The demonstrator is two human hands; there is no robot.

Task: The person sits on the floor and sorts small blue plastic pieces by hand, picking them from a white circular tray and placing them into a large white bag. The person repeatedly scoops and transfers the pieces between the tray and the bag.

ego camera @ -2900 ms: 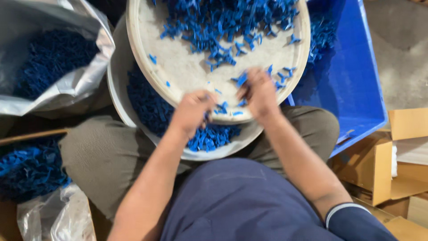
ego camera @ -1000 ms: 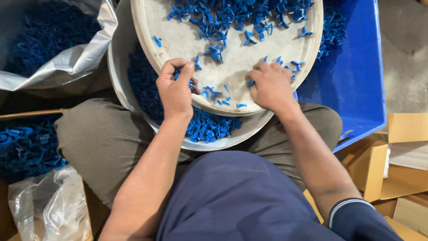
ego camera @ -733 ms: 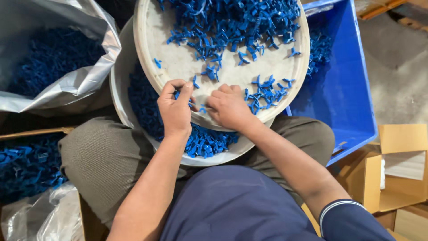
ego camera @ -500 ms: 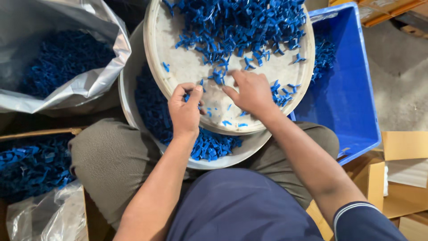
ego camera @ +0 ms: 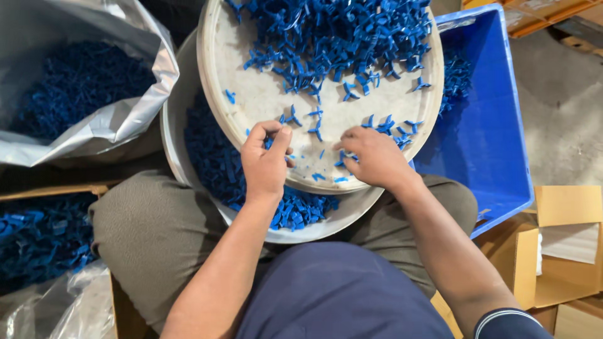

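We see small blue parts [ego camera: 326, 37] still heaped on the far half of the white tray [ego camera: 251, 94], the near half nearly bare. Our left hand [ego camera: 267, 163] pinches a part between thumb and fingers; our right hand [ego camera: 374, 157] curls over loose ones. The tub [ego camera: 220, 169] beneath holds many; much sorting looks left.
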